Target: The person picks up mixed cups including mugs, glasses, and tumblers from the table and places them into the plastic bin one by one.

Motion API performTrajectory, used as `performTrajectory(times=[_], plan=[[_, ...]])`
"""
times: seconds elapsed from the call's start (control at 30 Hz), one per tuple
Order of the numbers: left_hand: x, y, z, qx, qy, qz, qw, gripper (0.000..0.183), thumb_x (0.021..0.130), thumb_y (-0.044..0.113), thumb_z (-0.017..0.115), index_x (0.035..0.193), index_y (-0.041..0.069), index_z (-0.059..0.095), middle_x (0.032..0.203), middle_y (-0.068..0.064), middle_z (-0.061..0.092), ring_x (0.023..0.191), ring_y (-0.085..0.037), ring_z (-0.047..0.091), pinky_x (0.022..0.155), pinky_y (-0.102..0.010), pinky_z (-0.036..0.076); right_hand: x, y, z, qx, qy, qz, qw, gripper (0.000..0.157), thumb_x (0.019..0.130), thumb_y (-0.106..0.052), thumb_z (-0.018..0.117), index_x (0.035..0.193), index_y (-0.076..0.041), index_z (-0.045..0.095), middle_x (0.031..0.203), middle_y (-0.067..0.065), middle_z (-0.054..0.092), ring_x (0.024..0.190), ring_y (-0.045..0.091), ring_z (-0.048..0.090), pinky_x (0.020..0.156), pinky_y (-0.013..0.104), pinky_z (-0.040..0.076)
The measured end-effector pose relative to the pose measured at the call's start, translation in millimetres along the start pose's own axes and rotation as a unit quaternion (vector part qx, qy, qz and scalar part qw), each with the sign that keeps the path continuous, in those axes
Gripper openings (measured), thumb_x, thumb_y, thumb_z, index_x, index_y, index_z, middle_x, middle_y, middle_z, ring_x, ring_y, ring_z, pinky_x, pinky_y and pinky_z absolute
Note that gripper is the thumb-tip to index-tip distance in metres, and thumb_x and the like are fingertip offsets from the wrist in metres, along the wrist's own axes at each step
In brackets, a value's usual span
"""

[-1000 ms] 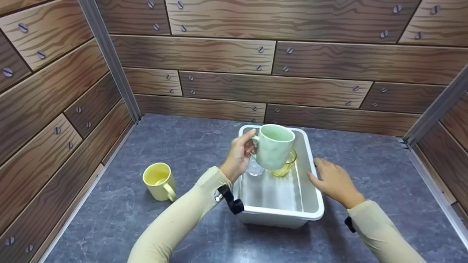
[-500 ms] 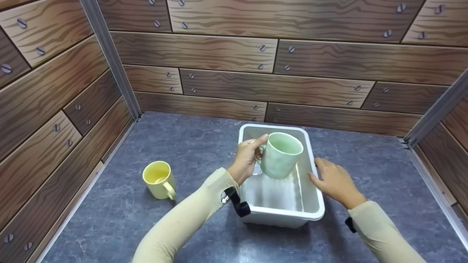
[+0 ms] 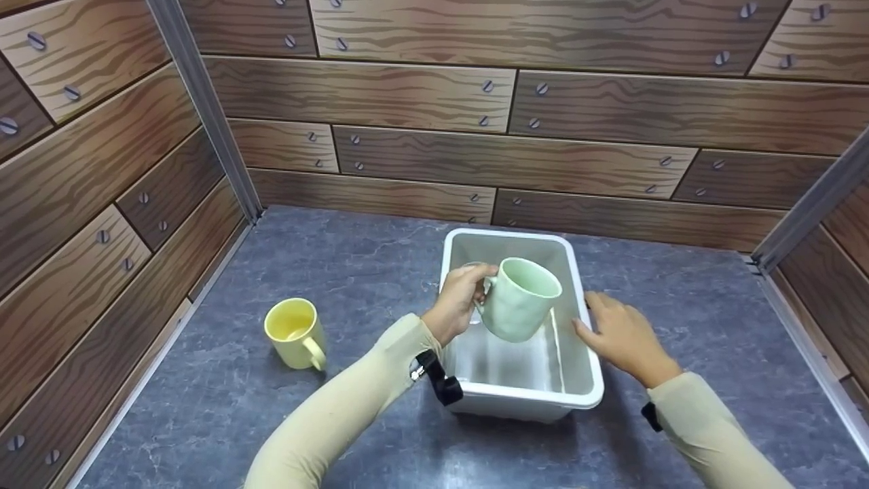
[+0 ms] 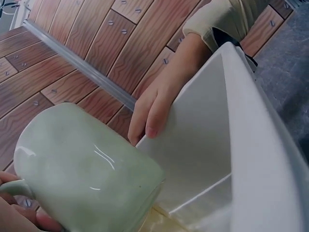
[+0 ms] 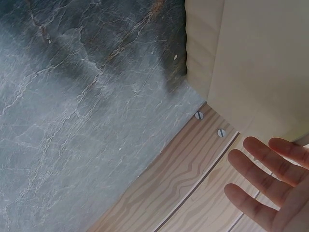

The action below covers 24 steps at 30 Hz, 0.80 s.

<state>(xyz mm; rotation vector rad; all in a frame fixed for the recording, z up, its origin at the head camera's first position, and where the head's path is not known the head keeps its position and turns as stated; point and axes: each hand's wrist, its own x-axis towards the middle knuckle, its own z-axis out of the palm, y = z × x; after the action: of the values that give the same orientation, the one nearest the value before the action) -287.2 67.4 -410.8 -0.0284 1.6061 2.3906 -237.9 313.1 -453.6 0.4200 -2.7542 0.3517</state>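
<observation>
The tilted mug [image 3: 519,309] lies right of the left hand [image 3: 457,303], which pinches its handle [image 4: 17,187] over the tub [image 3: 499,405]; right hand [image 3: 621,334] is spread.

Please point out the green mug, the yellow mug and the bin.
Green mug [image 3: 517,311], head view, side of its body.
Yellow mug [image 3: 292,353], head view, outer wall below the rim.
Bin [image 3: 523,394], head view, near edge of its rim.

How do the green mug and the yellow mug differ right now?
The green mug is pale green, while the yellow mug is yellow. The left hand holds the green mug; the yellow mug stands on the table, untouched. The green mug is tilted, whereas the yellow mug is upright. Both have an open top and a handle.
</observation>
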Motion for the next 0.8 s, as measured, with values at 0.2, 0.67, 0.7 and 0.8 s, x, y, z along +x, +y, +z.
performTrajectory(times=[0.2,0.67,0.7,0.8], plan=[[-1.7,-0.3,-3.5,0.053,-0.041,-0.014,0.9976,0.039,0.084,0.007,0.054,0.05,0.016,0.037,0.048,0.008,0.028,0.047,-0.006,0.029,0.052,-0.019,0.03,-1.0,-0.3,-0.4,0.007,0.0,0.001,1.0,0.033,0.084,-0.028,0.061,0.103,-0.001,0.058,0.088,0.014,0.064,0.077,0.032,0.061,0.067,0.05,0.047],[-3.4,2.1,-3.2,0.127,-0.095,-0.022,0.9871,0.042,0.089,0.009,0.05,0.05,0.016,0.036,0.046,0.008,0.033,0.046,-0.005,0.037,0.055,-0.019,0.035,-0.4,0.2,-0.9,0.003,-0.007,0.001,1.0,0.036,0.085,-0.029,0.059,0.105,0.0,0.057,0.089,0.015,0.064,0.076,0.033,0.061,0.067,0.051,0.047],[-3.4,2.4,-2.1,0.136,-0.096,-0.022,0.9859,0.042,0.088,0.009,0.05,0.05,0.016,0.036,0.046,0.008,0.033,0.046,-0.005,0.037,0.055,-0.019,0.035,-0.2,0.1,-1.1,0.002,-0.008,0.002,1.0,0.035,0.085,-0.03,0.059,0.104,0.0,0.057,0.088,0.015,0.063,0.076,0.033,0.061,0.067,0.051,0.047],[-3.3,2.7,1.3,0.16,-0.095,-0.03,0.9821,0.041,0.088,0.01,0.051,0.05,0.016,0.036,0.046,0.008,0.033,0.047,-0.004,0.037,0.054,-0.019,0.034,-0.1,-0.3,-1.4,-0.001,-0.009,0.001,1.0,0.035,0.085,-0.03,0.058,0.103,0.0,0.057,0.087,0.014,0.063,0.075,0.032,0.06,0.066,0.05,0.047]])
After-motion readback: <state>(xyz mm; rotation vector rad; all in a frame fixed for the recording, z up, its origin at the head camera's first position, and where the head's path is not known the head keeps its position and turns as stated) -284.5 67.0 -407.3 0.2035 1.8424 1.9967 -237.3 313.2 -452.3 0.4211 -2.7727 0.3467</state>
